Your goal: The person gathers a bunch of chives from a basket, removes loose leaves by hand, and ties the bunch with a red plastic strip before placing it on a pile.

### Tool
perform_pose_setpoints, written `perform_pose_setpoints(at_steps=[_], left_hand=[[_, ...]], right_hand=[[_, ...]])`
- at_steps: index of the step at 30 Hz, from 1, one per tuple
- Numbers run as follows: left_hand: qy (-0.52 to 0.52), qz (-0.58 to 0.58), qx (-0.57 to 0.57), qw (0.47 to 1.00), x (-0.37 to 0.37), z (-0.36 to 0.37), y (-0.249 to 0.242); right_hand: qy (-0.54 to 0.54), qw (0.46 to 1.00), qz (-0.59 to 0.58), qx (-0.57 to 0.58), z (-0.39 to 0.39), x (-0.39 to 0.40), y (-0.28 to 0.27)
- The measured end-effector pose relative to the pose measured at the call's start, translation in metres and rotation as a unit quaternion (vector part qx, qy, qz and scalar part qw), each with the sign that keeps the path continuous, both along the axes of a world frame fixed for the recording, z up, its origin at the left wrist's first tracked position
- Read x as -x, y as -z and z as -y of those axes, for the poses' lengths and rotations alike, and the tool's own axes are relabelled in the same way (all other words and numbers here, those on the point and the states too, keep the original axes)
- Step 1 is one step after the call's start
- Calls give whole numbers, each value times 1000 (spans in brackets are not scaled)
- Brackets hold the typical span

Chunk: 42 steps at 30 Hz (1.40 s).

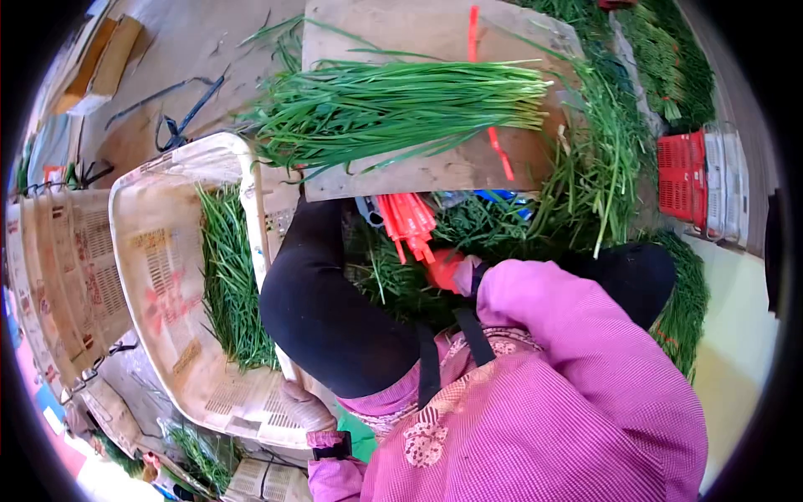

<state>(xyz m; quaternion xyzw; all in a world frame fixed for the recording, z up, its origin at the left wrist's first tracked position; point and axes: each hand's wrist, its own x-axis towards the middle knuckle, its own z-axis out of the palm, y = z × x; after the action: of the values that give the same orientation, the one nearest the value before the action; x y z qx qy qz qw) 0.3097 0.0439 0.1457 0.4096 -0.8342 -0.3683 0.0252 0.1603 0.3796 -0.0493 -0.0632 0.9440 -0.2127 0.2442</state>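
My left hand (306, 408), in a dull brownish glove, is at the near right rim of a large whitish plastic crate (177, 368), its fingers curled on the edge. Inside that crate lies a bundle of long green leaves (230, 280), like garlic chives. My right hand (450, 271), in a red glove, is below the board, beside the lower ends of a bunch of red strips (406, 222); its fingers are mostly hidden. On the board (376, 23) lies a loose pile of the same chives (401, 109), pale stems to the right, across a red strip (499, 153).
More loose greens (598, 142) hang at the board's right edge. A red basket (682, 177) stands at far right beside a white one (726, 184). Stacked crates (63, 268) are on the left, and a cardboard box (109, 63) is at upper left.
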Motion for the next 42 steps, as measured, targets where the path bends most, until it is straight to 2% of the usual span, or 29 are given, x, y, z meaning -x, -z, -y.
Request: perform_pose_setpoints(at_steps=[2, 3, 4, 6, 7, 8, 10, 13, 14, 15, 16, 17, 18, 20, 21, 22, 23, 25, 27, 29, 30, 32, 34, 36, 37, 38, 39, 40, 42], left_hand=[[-15, -6, -23, 1000, 4, -2, -7], [3, 13, 9, 1000, 4, 1, -7], [6, 5, 8, 1000, 4, 2, -6], [20, 17, 46, 999, 4, 3, -5], [31, 22, 46, 998, 5, 3, -8], [35, 13, 45, 998, 5, 5, -9], [46, 22, 24, 998, 5, 10, -5], [46, 9, -12, 999, 3, 21, 3], [49, -1, -35, 998, 3, 24, 6], [48, 0, -29, 998, 3, 29, 10], [52, -9, -30, 998, 5, 30, 9], [54, -34, -60, 996, 7, 31, 7], [55, -58, -90, 993, 8, 31, 4], [56, -39, -63, 996, 17, 28, -14], [42, -99, -41, 993, 19, 28, -17], [29, -159, -21, 987, 24, 22, -27], [49, -165, 25, 985, 27, 18, -42], [59, -254, 11, 965, 39, 0, -66], [82, -299, 20, 950, 50, -36, -104], [165, -289, -13, 943, 60, -71, -134], [219, -272, -100, 932, 64, -84, -139], [367, -220, -118, 896, 67, -127, -164], [446, -276, -99, 846, 72, -166, -150], [431, -239, -208, 845, 79, -200, -160], [414, -198, -313, 831, 82, -218, -171], [451, -187, -332, 807, 92, -228, -159], [450, -158, -404, 780, 98, -243, -157], [446, -129, -474, 748, 101, -257, -155], [539, -159, -439, 701, 107, -270, -145]], right_hand=[[-144, 964, 222, 2, -14, 36, -66], [-144, 940, 303, 64, -25, 56, -100], [-180, 943, 258, 104, -36, 58, -105], [-157, 898, 407, 63, -52, 73, -136], [-193, 911, 364, 32, -56, 75, -150], [-160, 916, 356, 92, -58, 74, -186], [-131, 915, 328, 193, -69, 61, -187], [-146, 931, 308, 128, -79, 49, -220], [-143, 935, 299, 127, -91, 44, -197], [-137, 923, 290, 214, -109, 39, -151], [-133, 903, 279, 298, -95, 41, -197], [-138, 933, 271, 192, -100, 38, -253], [-65, 892, 337, 295, -109, 36, -275], [-17, 892, 324, 315, -119, 34, -317], [7, 855, 328, 402, -130, 34, -313], [45, 791, 346, 503, -134, 32, -319], [51, 782, 334, 524, -140, 31, -330], [57, 776, 311, 546, -149, 27, -346], [34, 739, 280, 612, -157, 23, -351], [49, 731, 277, 622, -159, 17, -361], [64, 719, 282, 632, -159, 14, -365], [61, 720, 257, 642, -159, 7, -364], [61, 735, 229, 635, -160, -3, -371], [57, 743, 213, 632, -163, -13, -371], [44, 758, 204, 618, -162, -19, -372], [30, 773, 197, 603, -160, -23, -375], [17, 804, 173, 568, -156, -28, -378], [13, 804, 172, 569, -152, -31, -369], [-115, 904, 15, 412, -146, -34, -344]])
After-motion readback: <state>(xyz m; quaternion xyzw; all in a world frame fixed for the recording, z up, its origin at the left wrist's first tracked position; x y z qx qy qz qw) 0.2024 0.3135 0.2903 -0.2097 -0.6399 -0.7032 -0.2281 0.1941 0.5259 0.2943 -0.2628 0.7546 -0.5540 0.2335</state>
